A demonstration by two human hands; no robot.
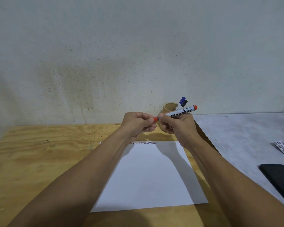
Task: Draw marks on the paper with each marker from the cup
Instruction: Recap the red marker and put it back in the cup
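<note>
Holding the red marker point(175, 114) up over the far edge of the paper point(150, 177), I have both hands on it: my right hand point(177, 126) is wrapped around the white barrel, and the fingers of my left hand point(138, 123) are pinched on the red cap at the near-left end. I judge this to be the cap step, either pulling it off to draw or pressing it back on; I cannot tell which from here. If it is coming off, the next move calls for a straight pull along the barrel, then bringing the tip down to the sheet.

The marker's long axis runs nearly level, from lower left at the cap to upper right, where its red butt end points toward the wall. It sits just in front of the wooden cup point(169, 108) at the back of the bench point(39, 153), which holds a blue marker point(181, 101) and a black marker point(184, 103), leaning right. A row of short marks point(144, 143) lies along the paper's far edge.
</note>
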